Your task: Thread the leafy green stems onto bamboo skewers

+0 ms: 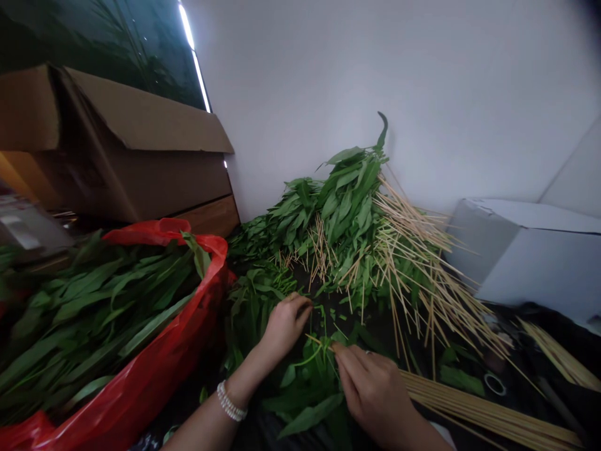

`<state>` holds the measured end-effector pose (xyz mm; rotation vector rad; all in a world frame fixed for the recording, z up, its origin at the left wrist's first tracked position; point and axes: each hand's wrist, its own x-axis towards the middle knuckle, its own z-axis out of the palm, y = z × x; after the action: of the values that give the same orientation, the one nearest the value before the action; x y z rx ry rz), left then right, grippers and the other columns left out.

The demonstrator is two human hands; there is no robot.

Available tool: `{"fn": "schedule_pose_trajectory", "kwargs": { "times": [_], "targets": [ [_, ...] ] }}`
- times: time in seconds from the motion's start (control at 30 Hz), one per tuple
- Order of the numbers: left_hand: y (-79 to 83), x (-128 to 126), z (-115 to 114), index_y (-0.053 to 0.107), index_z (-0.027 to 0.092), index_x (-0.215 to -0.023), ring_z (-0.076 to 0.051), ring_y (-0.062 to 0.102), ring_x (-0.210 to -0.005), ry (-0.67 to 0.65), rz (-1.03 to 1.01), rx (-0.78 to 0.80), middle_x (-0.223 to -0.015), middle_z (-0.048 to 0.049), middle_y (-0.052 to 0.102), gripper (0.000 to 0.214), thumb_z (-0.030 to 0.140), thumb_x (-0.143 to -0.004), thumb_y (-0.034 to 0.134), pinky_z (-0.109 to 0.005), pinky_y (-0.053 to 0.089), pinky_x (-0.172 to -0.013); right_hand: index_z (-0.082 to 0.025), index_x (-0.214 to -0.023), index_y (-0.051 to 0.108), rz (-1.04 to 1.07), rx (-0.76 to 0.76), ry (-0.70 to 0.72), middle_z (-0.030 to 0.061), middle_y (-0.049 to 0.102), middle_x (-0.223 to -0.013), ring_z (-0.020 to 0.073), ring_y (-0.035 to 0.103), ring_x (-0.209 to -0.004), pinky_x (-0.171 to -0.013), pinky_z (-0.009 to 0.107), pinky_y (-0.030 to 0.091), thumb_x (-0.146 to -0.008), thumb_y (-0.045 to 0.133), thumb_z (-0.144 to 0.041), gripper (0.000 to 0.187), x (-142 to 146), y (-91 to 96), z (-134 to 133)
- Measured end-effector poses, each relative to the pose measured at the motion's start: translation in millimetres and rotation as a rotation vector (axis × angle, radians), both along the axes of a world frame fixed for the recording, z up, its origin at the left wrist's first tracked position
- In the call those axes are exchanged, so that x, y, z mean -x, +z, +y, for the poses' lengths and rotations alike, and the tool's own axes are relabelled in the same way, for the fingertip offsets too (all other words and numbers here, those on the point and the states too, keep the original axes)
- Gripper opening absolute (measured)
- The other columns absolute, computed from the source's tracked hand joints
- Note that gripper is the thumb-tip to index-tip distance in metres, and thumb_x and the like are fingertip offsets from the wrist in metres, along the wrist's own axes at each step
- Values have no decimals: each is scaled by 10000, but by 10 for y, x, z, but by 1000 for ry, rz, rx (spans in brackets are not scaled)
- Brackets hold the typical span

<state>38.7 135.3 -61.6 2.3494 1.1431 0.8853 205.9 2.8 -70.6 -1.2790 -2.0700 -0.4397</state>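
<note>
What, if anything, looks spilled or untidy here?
Small green cuttings lie scattered beyond the right hand, like spilled trimmings. The heaped sticks splay at many angles, unlike the aligned stick bundle nearby.

- The scene is dim, with a cool greyish cast on the wall [399,75], its palest large area.
- At upper left, a narrow strip of light [186,27] glares, blown out to white beside the dark green panel [117,50].
- A warm orange patch shows at the far left; the near side of the cardboard box [169,181] lies in shade.
- Beneath the left hand [286,319] and right hand [370,382], shadow swallows most detail.
- Soft gloss shows on the red bag [141,369]; fine leaf texture is blurred.
- Wide-angle stretching pulls at the white box [544,257], and the upper right corner darkens.
</note>
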Motion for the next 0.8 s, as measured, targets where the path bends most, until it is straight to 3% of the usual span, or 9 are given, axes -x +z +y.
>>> {"fn": "schedule_pose_trajectory", "kwargs": {
  "times": [0.13, 0.27, 0.4, 0.53, 0.8],
  "targets": [
    [40, 5, 50, 693, 171, -924, -183, 622, -742, -30, -284, 227, -826, -52, 703, 215, 309, -853, 544, -252, 450, -688, -154, -1059, 609, 9, 45, -128, 32, 652, -734, 144, 638, -597, -557, 258, 438, -935, 342, -116, 297, -68, -42, 41],
    [56, 4, 74, 713, 131, -974, -136, 558, -595, -73, -400, 459, -775, -45, 709, 331, 390, -792, 618, -228, 411, -564, -170, -1069, 602, 34, 83, -211, 32, 665, -756, 145, 652, -606, -538, 246, 442, -949, 338, -141, 291, -126, -86, 80],
    [81, -5, 42, 744, 140, -877, -131, 565, -630, -102, -448, 498, -775, -43, 721, 310, 404, -717, 710, -216, 415, -581, -162, -1073, 596, 68, 96, -202, 43, 671, -779, 163, 676, -686, -580, 252, 470, -961, 325, -158, 293, -143, -92, 94],
    [104, -19, -2, 733, 132, -852, -76, 455, -476, -135, -470, 595, -744, -48, 718, 352, 461, -728, 702, -198, 349, -462, -162, -1091, 589, 71, 89, -208, 43, 678, -790, 167, 679, -693, -564, 254, 467, -967, 322, -165, 295, -138, -87, 94],
    [168, -49, -79, 739, 131, -804, -42, 412, -434, -187, -542, 687, -799, -75, 738, 350, 468, -713, 726, -195, 329, -445, -167, -1101, 587, 83, 119, -205, 37, 670, -774, 165, 679, -696, -582, 258, 464, -975, 314, -175, 301, -136, -79, 86]
  ]
}}
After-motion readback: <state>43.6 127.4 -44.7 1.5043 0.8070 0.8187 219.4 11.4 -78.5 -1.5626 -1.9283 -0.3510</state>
